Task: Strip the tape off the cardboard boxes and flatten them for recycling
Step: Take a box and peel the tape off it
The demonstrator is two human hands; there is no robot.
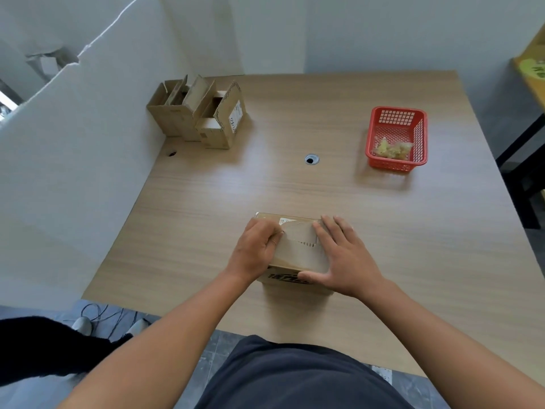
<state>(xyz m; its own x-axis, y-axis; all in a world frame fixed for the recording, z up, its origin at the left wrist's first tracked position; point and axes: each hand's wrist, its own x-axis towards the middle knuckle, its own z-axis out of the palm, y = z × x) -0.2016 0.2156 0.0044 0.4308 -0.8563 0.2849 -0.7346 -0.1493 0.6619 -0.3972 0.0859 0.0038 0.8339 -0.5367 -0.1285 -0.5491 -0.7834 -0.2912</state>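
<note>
- Currently in hand: one cardboard box (298, 249), closed, at 6 o'clock on the table (383, 231), near its front edge; pale tape (298, 231) and a label cross its top face.
- Left grip (256, 249): fingers curled, tips on the box's top at its 9 o'clock edge; whether they pinch a tape end cannot be told.
- Right grip (342, 258): fingers spread flat on the top at 3 o'clock, thumb laid along the near side, pressing the box down.
- Handling, judged: light, stiff at its edges, top panel likely to give under pressure; bare cardboard should offer friction, tape is slicker. Best taken at a lifted tape corner while the other hand steadies the body.
- Opened boxes (197, 116): a cluster standing at 10 o'clock, flaps up, not yet flattened.
- Red basket (396, 116): at 2 o'clock, holding crumpled yellowish tape scraps (390, 147).
- Cable hole (311, 159): mid-table, toward 12 o'clock from the box.
</note>
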